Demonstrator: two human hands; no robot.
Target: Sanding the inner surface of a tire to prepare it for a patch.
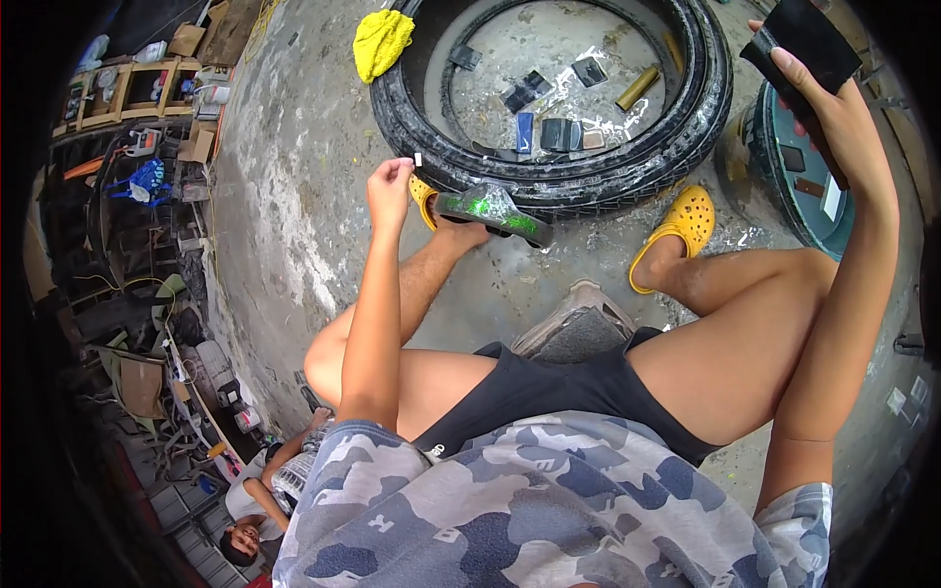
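At far left, a timber rack (125, 93) stands along the edge of the grey floor (294, 186), with a blue bag (145, 183) just below it in view and a co-worker (257, 505) near the lower left corner. Next, a crumpled yellow cloth (382, 45) lies against the upper left of a black tyre (708, 93). Below the cloth, the left hand (390, 191) is raised, its thumb and fingertips pressed together, pinching a small white piece (419, 159), which appears just beside the tyre's lower left edge. Beyond the hand, partly hidden, is the left clog (422, 199), yellow; to its right, a curved dark object with green marks (495, 214) stands close to the near side of the tyre. The tyre lies flat, surrounding several dark patches (526, 90), a blue piece (524, 132) and a brass-coloured cylinder (638, 88). The right clog (686, 227) rests near the tyre's lower right. Farther right, a teal tub (806, 218) contains a dark square (792, 158) and a white slip (831, 203). Above the tub, the right hand (843, 116) grips a black sheet (809, 44), thumb on the visible face; the fingers behind are mostly hidden, and how tightly they close cannot be told.
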